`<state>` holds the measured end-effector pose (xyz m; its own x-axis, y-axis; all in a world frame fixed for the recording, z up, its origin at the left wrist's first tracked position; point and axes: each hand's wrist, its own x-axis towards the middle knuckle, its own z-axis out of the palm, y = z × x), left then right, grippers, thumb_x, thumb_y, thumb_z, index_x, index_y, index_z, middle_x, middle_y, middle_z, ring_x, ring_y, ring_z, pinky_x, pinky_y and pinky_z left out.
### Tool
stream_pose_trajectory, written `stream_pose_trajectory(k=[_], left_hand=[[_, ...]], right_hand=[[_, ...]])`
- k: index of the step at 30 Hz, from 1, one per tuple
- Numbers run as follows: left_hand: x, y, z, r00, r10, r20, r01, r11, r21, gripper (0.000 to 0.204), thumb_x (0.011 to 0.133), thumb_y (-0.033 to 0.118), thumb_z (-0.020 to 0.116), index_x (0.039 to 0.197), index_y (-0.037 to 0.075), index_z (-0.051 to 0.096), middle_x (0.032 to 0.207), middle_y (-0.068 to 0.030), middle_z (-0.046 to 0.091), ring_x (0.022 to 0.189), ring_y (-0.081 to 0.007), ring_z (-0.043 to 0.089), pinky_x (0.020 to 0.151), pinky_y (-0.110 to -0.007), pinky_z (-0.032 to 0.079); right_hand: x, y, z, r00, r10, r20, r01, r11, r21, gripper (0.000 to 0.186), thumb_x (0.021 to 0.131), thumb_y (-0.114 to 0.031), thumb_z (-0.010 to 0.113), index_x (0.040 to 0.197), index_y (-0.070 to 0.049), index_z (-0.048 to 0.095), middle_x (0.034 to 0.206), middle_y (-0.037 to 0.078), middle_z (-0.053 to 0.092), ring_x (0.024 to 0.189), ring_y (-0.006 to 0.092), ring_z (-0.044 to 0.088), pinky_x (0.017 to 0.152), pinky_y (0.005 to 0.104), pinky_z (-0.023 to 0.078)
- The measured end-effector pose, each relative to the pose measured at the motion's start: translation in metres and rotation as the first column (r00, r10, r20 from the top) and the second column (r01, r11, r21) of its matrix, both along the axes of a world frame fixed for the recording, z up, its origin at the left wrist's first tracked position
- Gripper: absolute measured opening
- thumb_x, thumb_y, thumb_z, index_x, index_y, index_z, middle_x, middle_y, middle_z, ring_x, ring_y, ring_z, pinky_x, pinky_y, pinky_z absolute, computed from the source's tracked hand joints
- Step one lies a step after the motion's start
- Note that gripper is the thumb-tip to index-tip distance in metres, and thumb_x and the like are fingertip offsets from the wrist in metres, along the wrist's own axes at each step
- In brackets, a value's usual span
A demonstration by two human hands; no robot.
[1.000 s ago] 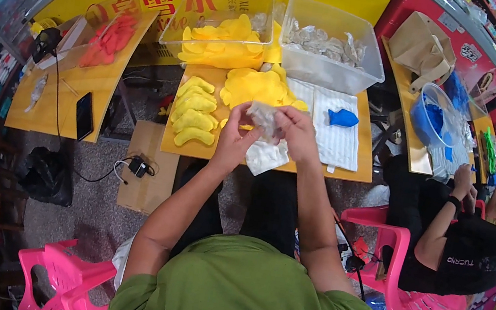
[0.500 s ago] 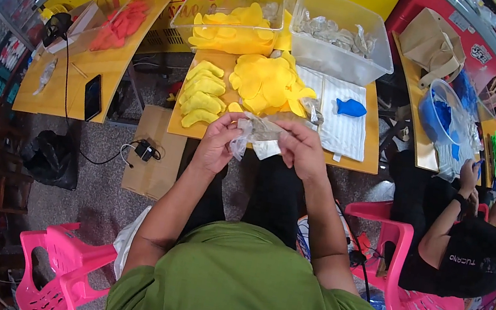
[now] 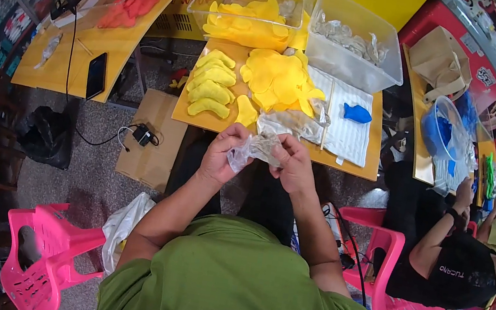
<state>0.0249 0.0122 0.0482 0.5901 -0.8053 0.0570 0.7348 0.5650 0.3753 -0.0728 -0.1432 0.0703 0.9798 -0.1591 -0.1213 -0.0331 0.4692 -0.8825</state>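
Pinching in close now, both hands have the crumpled plastic film [image 3: 262, 148] stretched between them! The left hand [image 3: 222, 156] grips its clear, glossy end, the right hand [image 3: 293, 167] has its greyer end between thumb and fingers, and there's only a narrow gap from one hand to the other.

And here's the change: half a second ago that film was over the near edge of the surface [image 3: 181, 112]; now it has been drawn back toward the lap, just off that edge. What does that give us? A better look at what the hands were covering: a single yellow felt piece [image 3: 246, 111] lies near the edge, with whitish plastic [image 3: 295, 123] spread to its right and a thin wooden stick [image 3: 327, 112] alongside. It also looks like freer room for both hands to work the film, away from the yellow pieces.

Beyond, everything holds its place! The yellow crescents [image 3: 212, 86] sit stacked at left, the heap of flat yellow cutouts [image 3: 279, 79] in the middle, the blue fish-shaped piece [image 3: 357, 112] on its white striped cloth [image 3: 350, 142] at right. Behind the cloth, more crumpled film fills part of the right-hand bin [image 3: 385, 73].
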Motion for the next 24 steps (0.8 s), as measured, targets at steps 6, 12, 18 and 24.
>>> stream_pose_trajectory(k=[6, 12, 18, 24], left_hand=[[-0.005, 0.010, -0.007, 0.999, 0.034, 0.038, -0.035, 0.998, 0.051, 0.008, 0.079, 0.010, 0.053, 0.083, 0.003, 0.054, 0.101, -0.0094, 0.056, 0.100, -0.0221, 0.052, 0.091, -0.037, 0.041], [-0.011, 0.025, -0.051, 0.983, 0.045, -0.179, -0.012, 0.983, 0.185, 0.021, 0.087, 0.021, 0.056, 0.101, 0.005, 0.058, 0.092, -0.0039, 0.062, 0.093, -0.0162, 0.058, 0.080, -0.033, 0.047], [-0.023, 0.052, -0.078, 0.985, 0.063, -0.163, 0.008, 0.914, 0.405, 0.018, 0.089, 0.019, 0.053, 0.101, 0.006, 0.058, 0.093, -0.0047, 0.062, 0.086, -0.0171, 0.060, 0.074, -0.033, 0.050], [-0.021, 0.068, -0.082, 0.980, 0.087, -0.177, 0.001, 0.895, 0.445, 0.018, 0.090, 0.018, 0.053, 0.103, 0.007, 0.058, 0.095, -0.0058, 0.062, 0.086, -0.0184, 0.061, 0.076, -0.033, 0.050]], right_hand=[[-0.010, 0.009, 0.024, 0.990, -0.128, 0.056, 0.126, 0.991, 0.038, 0.026, 0.078, -0.012, 0.070, 0.098, -0.005, 0.055, 0.081, 0.001, 0.058, 0.067, 0.0080, 0.055, 0.049, 0.0206, 0.042], [0.001, -0.013, 0.005, 0.961, 0.029, 0.275, 0.152, 0.774, -0.615, 0.027, 0.077, -0.007, 0.069, 0.098, -0.001, 0.055, 0.089, 0.005, 0.058, 0.075, 0.0126, 0.057, 0.056, 0.0238, 0.047], [-0.001, -0.006, -0.001, 0.966, 0.190, 0.174, -0.123, 0.934, -0.336, 0.018, 0.078, -0.003, 0.064, 0.095, 0.001, 0.057, 0.089, 0.005, 0.055, 0.077, 0.0144, 0.057, 0.063, 0.0243, 0.047], [-0.010, 0.009, -0.011, 0.973, 0.188, 0.137, -0.136, 0.938, -0.318, 0.019, 0.077, -0.004, 0.065, 0.095, -0.001, 0.059, 0.090, 0.005, 0.058, 0.076, 0.0133, 0.058, 0.060, 0.0241, 0.048]])
